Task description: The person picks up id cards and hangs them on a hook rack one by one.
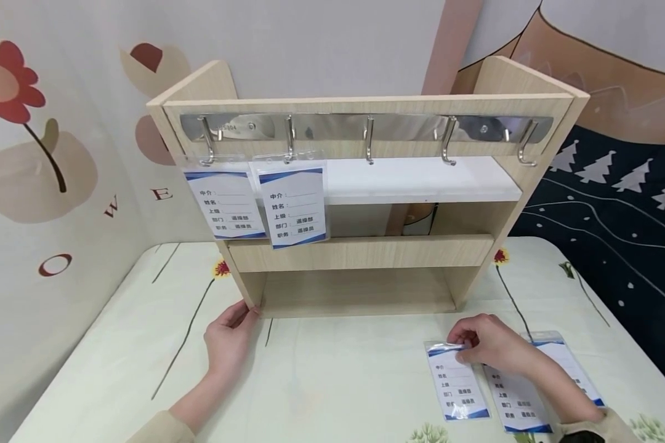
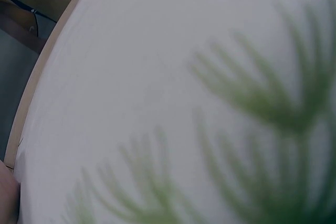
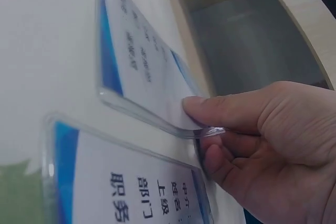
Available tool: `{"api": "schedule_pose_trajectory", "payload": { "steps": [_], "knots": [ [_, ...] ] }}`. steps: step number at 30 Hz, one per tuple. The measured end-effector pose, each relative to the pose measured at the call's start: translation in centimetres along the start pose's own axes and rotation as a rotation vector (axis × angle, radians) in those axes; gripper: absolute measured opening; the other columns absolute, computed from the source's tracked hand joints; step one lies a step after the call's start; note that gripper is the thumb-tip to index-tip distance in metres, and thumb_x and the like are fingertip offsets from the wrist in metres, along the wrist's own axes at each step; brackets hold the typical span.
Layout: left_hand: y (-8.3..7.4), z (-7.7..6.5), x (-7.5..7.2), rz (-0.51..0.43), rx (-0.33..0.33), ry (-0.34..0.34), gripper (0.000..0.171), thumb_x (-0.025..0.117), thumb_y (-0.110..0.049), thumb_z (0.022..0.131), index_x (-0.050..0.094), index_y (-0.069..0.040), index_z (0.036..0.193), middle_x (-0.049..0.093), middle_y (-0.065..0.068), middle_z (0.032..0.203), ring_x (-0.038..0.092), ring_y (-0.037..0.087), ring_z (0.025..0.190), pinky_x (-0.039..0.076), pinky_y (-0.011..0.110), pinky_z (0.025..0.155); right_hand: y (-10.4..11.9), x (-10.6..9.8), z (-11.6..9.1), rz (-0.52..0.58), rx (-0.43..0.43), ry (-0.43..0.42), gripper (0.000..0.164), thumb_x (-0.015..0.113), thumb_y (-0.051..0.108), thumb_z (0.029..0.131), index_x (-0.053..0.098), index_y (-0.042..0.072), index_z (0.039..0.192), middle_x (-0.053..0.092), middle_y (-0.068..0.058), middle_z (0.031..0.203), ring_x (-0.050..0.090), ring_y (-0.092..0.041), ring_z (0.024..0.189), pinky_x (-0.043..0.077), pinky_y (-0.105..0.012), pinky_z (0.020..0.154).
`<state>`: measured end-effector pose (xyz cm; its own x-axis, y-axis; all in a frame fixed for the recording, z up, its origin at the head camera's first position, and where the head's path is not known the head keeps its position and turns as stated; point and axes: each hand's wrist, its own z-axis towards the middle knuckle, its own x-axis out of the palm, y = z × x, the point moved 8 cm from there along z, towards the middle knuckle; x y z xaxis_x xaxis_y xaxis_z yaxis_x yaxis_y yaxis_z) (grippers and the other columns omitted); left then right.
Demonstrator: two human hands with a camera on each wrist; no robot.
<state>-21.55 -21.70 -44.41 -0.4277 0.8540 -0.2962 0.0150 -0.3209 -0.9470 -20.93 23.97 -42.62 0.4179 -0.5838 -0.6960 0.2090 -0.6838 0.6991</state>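
Observation:
A wooden shelf with a metal hook strip stands on the table. At its bottom left corner my left hand grips the side panel's foot with thumb and fingers; only a bit of this hand shows in the left wrist view. My right hand pinches the top edge of a clear-sleeved name badge between thumb and fingers. In the right wrist view that badge bends up at the pinched end. Beside it lies another badge, with a third badge partly behind my right wrist.
Two badges hang from the left hooks, one badge at the far left and another badge next to it. Three hooks to the right carry nothing. Patterned curtains surround the table, a dark one on the right.

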Motion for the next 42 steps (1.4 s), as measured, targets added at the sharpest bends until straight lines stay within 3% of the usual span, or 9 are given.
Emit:
{"api": "schedule_pose_trajectory", "payload": {
  "steps": [9,21,28,42],
  "knots": [
    [-0.1,0.0,0.0,-0.001,-0.010,0.014,0.030,0.068,-0.006,0.098,0.069,0.004,0.127,0.070,0.022,0.122,0.059,-0.017,0.086,0.051,0.006,0.078,0.4,-0.4,0.0,0.043,-0.022,0.035,0.021,0.080,0.001,0.085,0.070,0.005,0.104,0.057,0.001,0.085,0.049,-0.012,0.078,0.043,-0.024,0.064],
    [-0.3,0.0,0.1,0.001,-0.001,0.017,0.030,0.067,-0.004,0.098,0.069,0.004,0.126,0.070,0.022,0.122,0.059,-0.017,0.087,0.051,0.005,0.079,1.1,-0.7,-0.1,0.089,-0.050,-0.022,0.018,0.074,0.002,0.091,0.069,0.004,0.108,0.063,-0.001,0.092,0.056,-0.015,0.083,0.052,-0.024,0.070],
    [-0.3,-0.2,0.0,0.002,0.006,0.017,0.030,0.068,-0.005,0.097,0.069,0.005,0.126,0.070,0.023,0.122,0.062,-0.010,0.091,0.051,0.006,0.078,1.4,-0.6,0.1,0.132,-0.053,-0.051,0.022,0.073,0.003,0.092,0.070,0.003,0.114,0.067,-0.003,0.101,0.058,-0.016,0.089,0.055,-0.025,0.077],
    [-0.4,-0.2,0.1,0.006,-0.005,0.027,0.030,0.068,-0.007,0.098,0.069,0.003,0.127,0.070,0.022,0.123,0.059,-0.016,0.088,0.050,0.005,0.079,2.9,-0.9,0.4,0.148,-0.081,-0.157,0.024,0.068,0.000,0.096,0.070,0.005,0.119,0.071,-0.001,0.111,0.062,-0.017,0.096,0.056,-0.025,0.089]
  ]
}}
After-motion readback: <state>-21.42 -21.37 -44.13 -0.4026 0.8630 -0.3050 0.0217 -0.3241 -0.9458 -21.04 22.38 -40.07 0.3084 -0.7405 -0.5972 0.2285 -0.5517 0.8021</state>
